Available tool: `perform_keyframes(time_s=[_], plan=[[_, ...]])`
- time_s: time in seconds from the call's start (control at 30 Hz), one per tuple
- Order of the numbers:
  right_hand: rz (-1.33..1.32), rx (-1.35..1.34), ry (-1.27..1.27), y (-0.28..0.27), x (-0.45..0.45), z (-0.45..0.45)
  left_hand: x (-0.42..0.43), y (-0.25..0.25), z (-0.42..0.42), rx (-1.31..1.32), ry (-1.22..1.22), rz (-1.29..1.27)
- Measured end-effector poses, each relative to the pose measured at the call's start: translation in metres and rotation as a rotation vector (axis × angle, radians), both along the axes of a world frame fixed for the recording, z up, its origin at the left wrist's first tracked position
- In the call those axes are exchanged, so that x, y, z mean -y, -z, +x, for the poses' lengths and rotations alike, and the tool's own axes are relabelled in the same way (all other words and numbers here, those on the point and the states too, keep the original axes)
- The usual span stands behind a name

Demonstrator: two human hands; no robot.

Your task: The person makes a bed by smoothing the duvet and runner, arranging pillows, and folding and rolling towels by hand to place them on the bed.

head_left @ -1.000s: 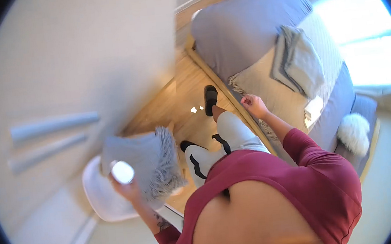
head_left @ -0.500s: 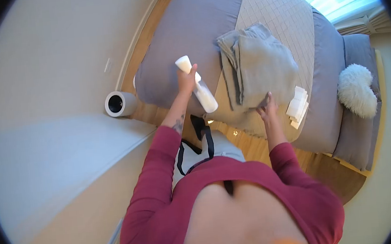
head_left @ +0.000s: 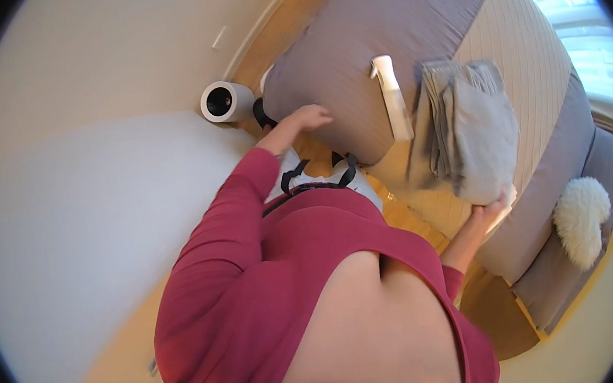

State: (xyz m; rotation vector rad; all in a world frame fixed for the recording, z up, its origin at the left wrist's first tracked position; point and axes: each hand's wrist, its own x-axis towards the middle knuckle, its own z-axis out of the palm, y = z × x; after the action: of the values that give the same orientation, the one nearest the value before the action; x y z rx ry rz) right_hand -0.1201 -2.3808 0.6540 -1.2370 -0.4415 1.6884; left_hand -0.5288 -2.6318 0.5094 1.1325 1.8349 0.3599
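Note:
My left hand (head_left: 313, 118) is in the air left of the bed, open and holding nothing, its fingers slightly blurred. A white spray bottle (head_left: 393, 102) with a clear lower part lies on the bed, apart from that hand. Beside it is a folded grey blanket (head_left: 483, 126), its layered folds facing the bottle. My right hand (head_left: 495, 209) is at the blanket's near corner, fingers curled. A sliver of white (head_left: 511, 194) shows at those fingers; whether they grip the blanket or the white thing is hidden.
The bed (head_left: 371, 15) has a grey cover and a beige quilted runner (head_left: 528, 44). A fluffy white cushion (head_left: 582, 222) rests at the headboard end. On the floor by the wall is a white cylinder (head_left: 228, 101) with a dark round opening. A curtained window (head_left: 578, 25) is at upper right.
The spray bottle has left my left hand and lies on the bed; that hand has drawn back, empty. My right hand has moved right along the blanket's edge to its corner. The view has turned.

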Motion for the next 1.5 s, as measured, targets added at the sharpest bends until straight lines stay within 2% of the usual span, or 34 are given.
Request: perform_keyframes(time_s=[0.07,0.13,0.17,0.2,0.23,0.27,0.3,0.33,0.4,0.43,0.5,0.53,0.63,0.7,0.83,0.87,0.93,0.97,1.0,1.07,1.1,1.17,1.23,1.27,1.3,1.4,1.47,1.5], plan=[[0.120,0.097,-0.016,-0.068,0.000,-0.047,0.069,0.006,-0.052,0.025,-0.139,0.062],[0.169,0.151,0.000,-0.108,-0.009,-0.072,0.149,0.017,-0.104,0.029,-0.355,0.143],[0.189,0.161,0.030,-0.134,-0.004,-0.097,0.185,0.005,-0.127,-0.011,-0.419,-0.021],[0.196,0.207,0.030,-0.160,0.008,-0.132,0.244,0.052,-0.157,-0.119,-0.379,-0.014],[0.192,0.252,0.037,-0.180,0.025,-0.166,0.276,0.035,-0.176,-0.314,-0.159,-0.222],[0.194,0.249,0.084,-0.191,0.037,-0.198,0.321,0.076,-0.209,-0.210,-0.063,-0.298],[0.204,0.204,0.000,-0.200,0.048,-0.230,0.325,0.050,-0.225,-0.089,-0.189,-0.408],[0.213,0.166,-0.078,-0.209,0.058,-0.260,0.320,0.031,-0.238,0.031,-0.477,-0.537],[0.212,0.286,-0.088,-0.229,0.070,-0.330,0.291,-0.009,-0.279,0.236,-0.733,-0.610],[0.257,0.340,-0.163,-0.226,0.066,-0.356,0.275,-0.012,-0.306,0.231,-0.692,-0.601],[0.312,0.413,-0.342,-0.214,0.044,-0.413,0.241,-0.016,-0.362,0.168,-0.678,-0.051],[0.310,0.435,-0.442,-0.207,0.034,-0.442,0.219,-0.039,-0.383,0.228,-0.741,0.043],[0.213,0.281,-0.550,-0.192,0.028,-0.527,0.164,-0.128,-0.401,0.384,-0.814,0.206],[0.100,0.001,-0.606,-0.184,0.037,-0.569,0.158,-0.143,-0.399,0.577,-0.680,0.177],[-0.070,-0.188,-0.630,-0.163,0.067,-0.664,0.118,-0.172,-0.386,1.115,-0.316,0.204],[-0.080,-0.229,-0.622,-0.168,0.074,-0.684,0.101,-0.179,-0.384,1.120,-0.287,0.190],[-0.076,-0.364,-0.616,-0.161,0.074,-0.721,0.056,-0.197,-0.381,1.573,-0.330,0.411],[-0.066,-0.455,-0.623,-0.147,0.066,-0.739,0.031,-0.202,-0.387,1.648,-0.443,0.486],[-0.059,-0.494,-0.591,-0.136,0.058,-0.751,0.010,-0.206,-0.396,1.653,-0.392,0.444],[-0.030,-0.483,-0.510,-0.134,0.036,-0.764,-0.038,-0.212,-0.424,1.638,-0.909,0.642],[-0.006,-0.464,-0.442,-0.127,0.022,-0.768,-0.064,-0.216,-0.440,1.643,-0.853,0.598],[0.057,-0.449,-0.306,-0.108,-0.018,-0.767,-0.130,-0.225,-0.470,1.330,-1.058,0.580],[0.152,-0.220,-0.199,-0.102,-0.070,-0.754,-0.215,-0.234,-0.494,1.318,-0.845,0.487],[0.168,-0.207,-0.141,-0.105,-0.103,-0.739,-0.254,-0.237,-0.501,1.299,-0.710,0.449],[0.185,-0.228,-0.062,-0.104,-0.123,-0.727,-0.296,-0.222,-0.513,1.331,-0.685,0.320],[0.238,-0.166,0.151,-0.120,-0.181,-0.678,-0.431,-0.232,-0.489,1.239,-0.473,0.070],[0.343,0.032,0.399,-0.131,-0.203,-0.651,-0.511,-0.238,-0.463,1.206,-0.314,-0.069],[0.346,0.036,0.431,-0.131,-0.216,-0.646,-0.555,-0.241,-0.446,1.158,-0.221,-0.110]])
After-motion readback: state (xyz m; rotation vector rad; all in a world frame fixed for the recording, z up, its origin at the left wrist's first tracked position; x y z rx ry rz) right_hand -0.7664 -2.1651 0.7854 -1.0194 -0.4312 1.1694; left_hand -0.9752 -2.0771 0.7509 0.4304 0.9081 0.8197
